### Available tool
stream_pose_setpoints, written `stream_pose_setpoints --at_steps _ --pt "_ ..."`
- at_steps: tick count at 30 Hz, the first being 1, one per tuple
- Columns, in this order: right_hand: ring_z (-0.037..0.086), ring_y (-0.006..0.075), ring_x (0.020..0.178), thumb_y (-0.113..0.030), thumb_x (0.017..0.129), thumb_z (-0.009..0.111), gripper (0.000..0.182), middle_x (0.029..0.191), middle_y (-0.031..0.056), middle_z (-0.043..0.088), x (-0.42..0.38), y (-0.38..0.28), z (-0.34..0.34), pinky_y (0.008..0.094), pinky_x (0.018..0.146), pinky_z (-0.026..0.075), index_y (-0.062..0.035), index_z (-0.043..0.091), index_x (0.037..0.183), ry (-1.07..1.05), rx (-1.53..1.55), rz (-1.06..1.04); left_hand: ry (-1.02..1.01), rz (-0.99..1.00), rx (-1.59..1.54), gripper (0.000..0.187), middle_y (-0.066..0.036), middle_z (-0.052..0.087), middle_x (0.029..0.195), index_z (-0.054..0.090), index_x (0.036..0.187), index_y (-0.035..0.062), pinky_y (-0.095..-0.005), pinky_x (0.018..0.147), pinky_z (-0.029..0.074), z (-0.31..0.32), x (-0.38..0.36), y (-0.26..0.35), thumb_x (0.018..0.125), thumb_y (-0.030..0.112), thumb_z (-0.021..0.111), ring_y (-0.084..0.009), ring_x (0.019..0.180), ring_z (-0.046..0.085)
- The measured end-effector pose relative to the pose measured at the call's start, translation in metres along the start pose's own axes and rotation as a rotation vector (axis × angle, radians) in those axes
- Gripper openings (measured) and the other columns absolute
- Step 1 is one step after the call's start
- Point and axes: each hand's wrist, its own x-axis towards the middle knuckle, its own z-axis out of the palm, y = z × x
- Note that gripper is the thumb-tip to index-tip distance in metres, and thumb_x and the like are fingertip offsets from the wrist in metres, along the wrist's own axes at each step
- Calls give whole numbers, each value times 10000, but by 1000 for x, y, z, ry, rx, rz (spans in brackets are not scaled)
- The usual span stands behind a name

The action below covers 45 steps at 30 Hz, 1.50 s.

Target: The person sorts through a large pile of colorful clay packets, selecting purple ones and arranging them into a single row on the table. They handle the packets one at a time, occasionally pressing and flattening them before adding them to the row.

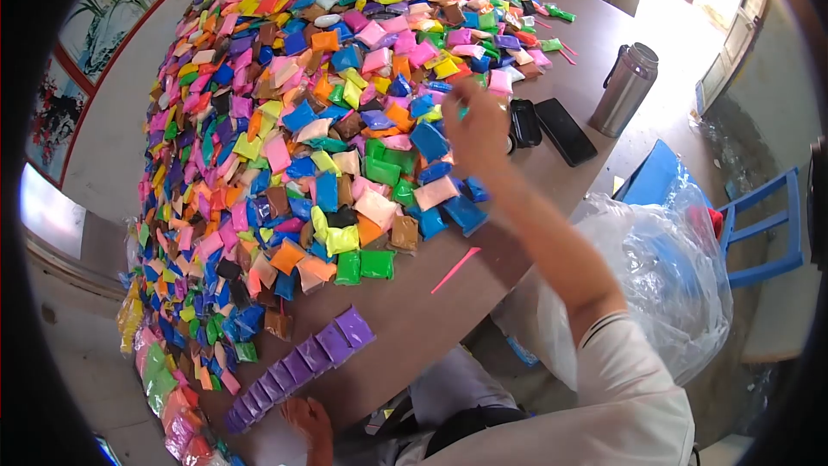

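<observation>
A big heap of small colourful packets covers much of the brown table. Over the heap's right edge, beside a blue packet, is my right hand, blurred, its fingers bent; a bit of green shows at them, but I cannot make out whether it is held. A row of overlapping purple packets lies near the table's front edge. Just beside the row's lower part, my left hand rests low with its fingers curled, their tips partly hidden. A thin pink stick lies between heap and table edge.
A black phone and an open black case lie right of my right hand. Beyond them stands a steel thermos. A clear plastic bag and a blue chair are at the right.
</observation>
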Motion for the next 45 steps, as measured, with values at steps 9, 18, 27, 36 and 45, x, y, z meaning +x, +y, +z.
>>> stream_pose_setpoints --at_steps 9,18,27,36,45 --pt "506 345 1329 -283 837 734 483 1454 173 517 127 170 -25 441 1092 418 -214 645 1307 -313 -689 218 74 10 20 445 -185 442 601 439 576 42 -540 712 428 -2 7 8 970 205 565 -380 624 484" --pt "344 361 1445 -148 840 562 425 1552 129 389 141 248 26 471 1188 304 -221 692 1238 -520 -918 -103 17 5 -27 324 -165 415 657 403 600 30 -520 667 372 -6 14 14 876 77 566 -390 660 459" --pt "407 340 1402 -171 857 565 484 1533 156 410 158 260 46 460 1100 408 -176 612 1339 -677 -1001 -7 11 -24 -60 406 -160 446 600 455 570 48 -510 636 398 -15 26 26 952 128 567 -362 599 471" --pt "646 179 624 -153 855 757 172 815 58 693 147 190 -8 331 552 561 -44 674 959 -72 560 592 -17 -19 -33 290 -169 484 722 440 624 28 -522 688 382 -6 8 12 878 82 569 -388 706 493" --pt "655 107 885 -256 1004 602 302 1036 21 685 -47 16 -73 260 644 555 -89 616 1255 -845 741 770 -15 -15 -23 292 -151 443 725 406 620 22 -501 687 385 -8 5 8 858 58 572 -375 736 483"
